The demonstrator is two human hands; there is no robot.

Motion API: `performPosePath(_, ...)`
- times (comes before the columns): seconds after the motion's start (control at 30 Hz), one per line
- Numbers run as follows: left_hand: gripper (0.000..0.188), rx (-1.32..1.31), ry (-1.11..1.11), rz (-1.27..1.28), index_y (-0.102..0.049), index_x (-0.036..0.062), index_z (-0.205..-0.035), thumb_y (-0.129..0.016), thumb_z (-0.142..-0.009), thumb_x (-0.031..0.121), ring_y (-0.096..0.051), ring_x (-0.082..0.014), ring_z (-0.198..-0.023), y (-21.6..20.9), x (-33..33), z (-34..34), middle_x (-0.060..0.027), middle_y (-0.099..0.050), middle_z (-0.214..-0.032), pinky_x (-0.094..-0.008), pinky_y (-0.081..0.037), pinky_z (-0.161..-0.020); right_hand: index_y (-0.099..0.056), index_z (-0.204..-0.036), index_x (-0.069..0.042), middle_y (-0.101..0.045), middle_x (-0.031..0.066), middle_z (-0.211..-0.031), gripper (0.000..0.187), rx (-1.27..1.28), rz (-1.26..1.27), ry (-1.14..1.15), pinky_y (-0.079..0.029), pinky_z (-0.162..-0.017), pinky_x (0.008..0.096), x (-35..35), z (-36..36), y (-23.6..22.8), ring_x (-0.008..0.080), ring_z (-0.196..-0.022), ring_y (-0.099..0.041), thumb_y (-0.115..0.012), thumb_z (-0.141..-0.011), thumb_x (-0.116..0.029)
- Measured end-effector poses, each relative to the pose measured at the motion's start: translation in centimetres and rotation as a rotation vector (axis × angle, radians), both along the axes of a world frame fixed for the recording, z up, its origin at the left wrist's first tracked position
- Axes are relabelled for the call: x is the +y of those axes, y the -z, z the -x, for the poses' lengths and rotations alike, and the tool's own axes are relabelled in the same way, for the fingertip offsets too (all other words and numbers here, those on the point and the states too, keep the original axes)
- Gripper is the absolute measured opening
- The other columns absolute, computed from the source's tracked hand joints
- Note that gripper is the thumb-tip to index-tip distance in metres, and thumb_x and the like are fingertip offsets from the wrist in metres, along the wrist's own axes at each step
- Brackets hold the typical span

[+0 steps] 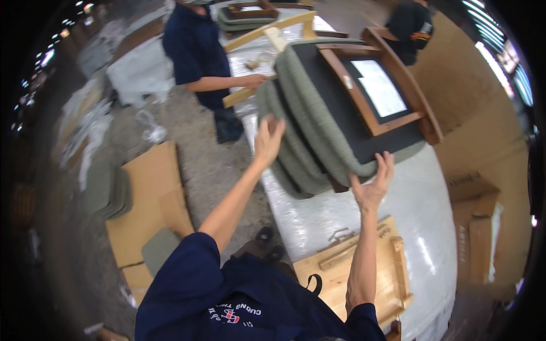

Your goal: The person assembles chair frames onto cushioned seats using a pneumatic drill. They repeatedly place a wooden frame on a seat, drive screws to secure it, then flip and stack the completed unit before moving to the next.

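Note:
A stack of grey-green upholstered seats (318, 108) lies on the table before me, the top one turned with its black underside up. A brown wooden frame (347, 102) and a white paper sheet (380, 88) rest on that underside. My left hand (268, 141) is at the left side of the stack, fingers apart and slightly blurred; whether it touches the fabric I cannot tell. At the near corner of the top seat, my right hand (372, 184) has its fingers spread, with thumb and fingertips against the edge.
A shiny covered table (307, 221) bears a light wooden board jig (335, 273) near me. Across to the left, a co-worker (196, 51) reaches toward the stack by a pale wooden frame (273, 31). Another person (406, 31) stands far right. Seats (105, 187) and cardboard (153, 193) lie on the floor.

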State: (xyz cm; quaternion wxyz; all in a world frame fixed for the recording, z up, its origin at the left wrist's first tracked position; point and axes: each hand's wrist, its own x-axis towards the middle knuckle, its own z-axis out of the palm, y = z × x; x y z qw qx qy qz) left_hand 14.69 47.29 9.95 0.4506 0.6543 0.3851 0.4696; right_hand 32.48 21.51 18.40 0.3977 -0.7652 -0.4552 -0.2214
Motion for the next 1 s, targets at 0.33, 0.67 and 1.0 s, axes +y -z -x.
performPosePath(0.33,0.058,1.465,0.282,1.13,-0.069,0.0028,-0.124,-0.057,-0.096,0.052,-0.067,-0.0376,-0.115,19.1,-40.5,59.6,-0.0245,-0.07,-0.123,-0.0466,-0.052,-0.096,-0.051,-0.145,0.0,-0.044,0.02,-0.152,0.07,0.362,-0.177,0.049,-0.048,-0.106,0.0503,-1.8,9.3,5.3,0.0355,-0.139,-0.047,-0.084,-0.086,-0.015)
performPosePath(0.67,0.053,0.648,-0.474,1.585,-0.072,0.0038,-0.12,-0.06,-0.093,0.048,-0.067,-0.0388,-0.114,19.3,-52.5,57.4,-0.0254,-0.07,-0.12,-0.0488,-0.053,-0.094,-0.063,-0.126,0.0,-0.065,0.017,-0.109,0.052,0.542,0.506,-0.784,-0.051,-0.091,0.0422,4.8,26.7,10.5,0.0326,-0.104,-0.064,-0.084,-0.08,-0.014)
performPosePath(1.0,0.055,0.709,-0.484,1.225,-0.072,-0.0019,-0.114,-0.067,-0.089,0.047,-0.067,-0.0405,-0.114,29.6,-38.0,60.0,-0.0264,-0.071,-0.115,-0.0485,-0.052,-0.097,-0.065,-0.124,0.0,-0.072,0.0197,-0.108,0.057,0.181,1.118,-1.205,-0.057,-0.084,0.0411,22.7,44.5,14.0,0.0315,-0.094,-0.072,-0.087,-0.078,-0.025)
